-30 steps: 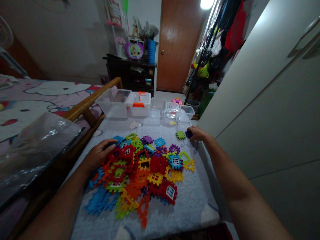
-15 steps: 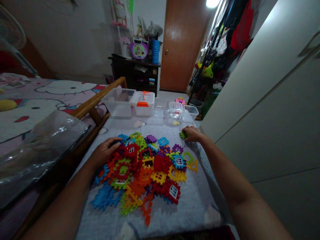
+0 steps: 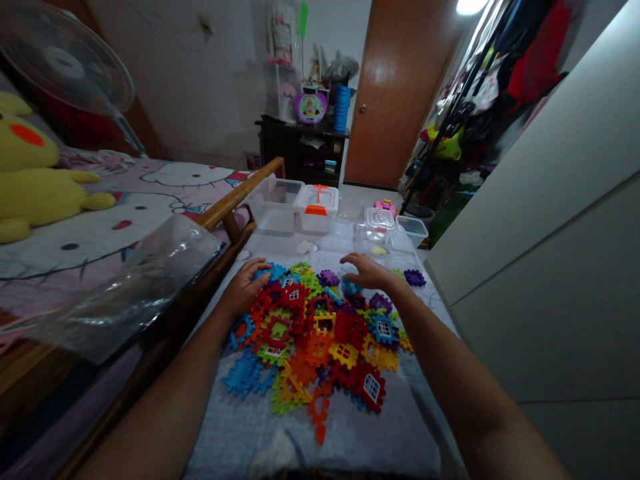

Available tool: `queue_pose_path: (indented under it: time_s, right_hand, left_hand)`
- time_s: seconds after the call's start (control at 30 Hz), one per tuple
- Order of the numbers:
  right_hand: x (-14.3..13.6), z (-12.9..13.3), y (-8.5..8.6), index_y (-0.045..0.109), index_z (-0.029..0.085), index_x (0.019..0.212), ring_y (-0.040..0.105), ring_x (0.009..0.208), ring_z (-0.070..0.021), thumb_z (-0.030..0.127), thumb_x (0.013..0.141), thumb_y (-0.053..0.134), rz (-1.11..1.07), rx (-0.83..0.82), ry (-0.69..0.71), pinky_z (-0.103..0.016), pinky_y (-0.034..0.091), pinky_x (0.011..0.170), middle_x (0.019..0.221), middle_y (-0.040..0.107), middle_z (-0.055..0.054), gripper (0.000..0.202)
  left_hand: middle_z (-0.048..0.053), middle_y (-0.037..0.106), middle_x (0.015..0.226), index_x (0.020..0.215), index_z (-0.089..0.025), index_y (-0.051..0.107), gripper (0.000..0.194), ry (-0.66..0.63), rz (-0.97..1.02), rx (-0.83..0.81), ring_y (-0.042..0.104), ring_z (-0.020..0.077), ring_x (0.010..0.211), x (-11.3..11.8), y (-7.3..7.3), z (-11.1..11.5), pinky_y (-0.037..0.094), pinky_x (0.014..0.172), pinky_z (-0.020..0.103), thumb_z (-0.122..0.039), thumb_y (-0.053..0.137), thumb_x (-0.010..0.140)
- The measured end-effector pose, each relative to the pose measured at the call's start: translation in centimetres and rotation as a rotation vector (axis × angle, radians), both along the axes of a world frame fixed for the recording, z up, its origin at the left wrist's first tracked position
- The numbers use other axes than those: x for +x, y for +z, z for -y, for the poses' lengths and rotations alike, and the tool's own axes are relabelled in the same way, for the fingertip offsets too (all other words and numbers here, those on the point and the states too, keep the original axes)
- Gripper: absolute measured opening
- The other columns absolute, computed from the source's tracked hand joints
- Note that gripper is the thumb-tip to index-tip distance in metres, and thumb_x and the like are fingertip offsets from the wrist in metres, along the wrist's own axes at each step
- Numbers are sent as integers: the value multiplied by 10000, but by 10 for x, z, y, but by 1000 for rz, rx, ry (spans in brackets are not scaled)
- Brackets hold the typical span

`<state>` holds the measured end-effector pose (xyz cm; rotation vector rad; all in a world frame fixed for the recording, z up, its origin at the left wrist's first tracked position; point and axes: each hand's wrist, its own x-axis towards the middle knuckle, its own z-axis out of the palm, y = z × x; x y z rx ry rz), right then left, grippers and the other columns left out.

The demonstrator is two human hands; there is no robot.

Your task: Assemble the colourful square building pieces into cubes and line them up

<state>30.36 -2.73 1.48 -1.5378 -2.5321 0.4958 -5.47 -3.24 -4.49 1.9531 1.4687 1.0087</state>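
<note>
A heap of colourful interlocking plastic pieces (image 3: 320, 333) covers the middle of the cloth-covered table. My left hand (image 3: 246, 285) rests at the heap's upper left edge, fingers apart, touching blue pieces (image 3: 273, 269). Above the far right part of the heap is my right hand (image 3: 367, 272), its fingers spread with nothing between them, over a light blue piece (image 3: 351, 288). A purple square piece (image 3: 415, 277) lies apart at the right, beside a green one partly hidden behind my right wrist.
Clear plastic boxes stand along the table's far end, one with an orange-handled lid (image 3: 318, 209). A wooden rail (image 3: 240, 195) and a bed with a yellow plush toy (image 3: 45, 183) are on the left. A pale cabinet (image 3: 550, 267) borders the right.
The camera view has turned left. My right hand has let go of the green piece and moved left over the heap. A purple piece now shows at the far right.
</note>
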Motion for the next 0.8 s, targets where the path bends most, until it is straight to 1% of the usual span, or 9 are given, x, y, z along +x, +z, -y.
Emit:
queue_pose_path:
  time_s: [0.07,0.13,0.23,0.3,0.37,0.47,0.57,0.7,0.8]
  right_hand:
    - [-32,-5,-5,589,139,1319,530,1291,-247,201,889,558,-85,-33,6,-392,383,1104,1400,576,-160,435]
    - [-55,-9,-9,597,129,1312,553,1268,-234,177,911,505,-137,-75,2,-366,404,1079,1388,594,-156,414]
    - [-72,-9,-10,662,138,1207,630,1129,-225,209,931,486,-145,-116,24,-346,451,998,1259,682,-127,335]
    - [-74,-5,-8,688,141,1148,647,1072,-217,232,938,488,-139,-127,58,-329,459,960,1199,709,-113,304]
    - [-71,1,-5,694,148,1130,646,1059,-208,212,919,507,-142,-134,70,-318,458,945,1185,714,-103,289]
    - [-64,12,1,697,168,1116,652,1006,-194,165,859,553,-158,-154,47,-305,472,903,1138,728,-77,294]
    - [-55,20,6,701,159,1101,659,945,-185,157,833,566,-164,-175,24,-284,487,847,1085,735,-74,300]
    - [-50,18,15,750,157,966,660,914,-180,155,826,565,-109,-168,46,-256,475,818,1024,749,-71,231]
    - [-58,9,20,759,146,825,659,838,-181,158,842,546,-16,-123,-10,-248,458,765,899,755,-74,214]
  left_hand:
    - [133,566,1362,1087,-174,685,571,-9,-19,-37,506,318,1303,0,0,-1,324,1169,488,-642,511,810]
    - [134,597,1332,1105,-175,678,586,-39,-37,-82,531,318,1276,1,2,1,344,1156,475,-652,522,801]
    - [112,659,1261,1127,-189,668,583,-88,-31,-133,586,309,1208,4,7,5,389,1120,455,-658,528,811]
    - [105,679,1240,1120,-189,673,590,-104,-11,-157,606,313,1182,5,10,7,408,1100,449,-672,533,810]
    - [96,689,1236,1108,-195,686,594,-113,11,-174,608,316,1185,6,12,9,413,1094,439,-685,545,804]
    - [76,705,1214,1100,-212,701,575,-132,57,-207,609,312,1184,6,15,11,426,1080,427,-685,561,804]
    - [73,723,1161,1097,-200,706,559,-147,107,-257,637,307,1123,8,18,14,458,1041,437,-661,573,810]
    - [61,739,1099,1065,-189,719,513,-155,184,-296,666,286,1045,11,20,18,504,972,414,-617,575,821]
    - [63,737,1090,1057,-184,721,488,-164,185,-291,666,281,1036,11,20,18,503,972,412,-588,561,835]
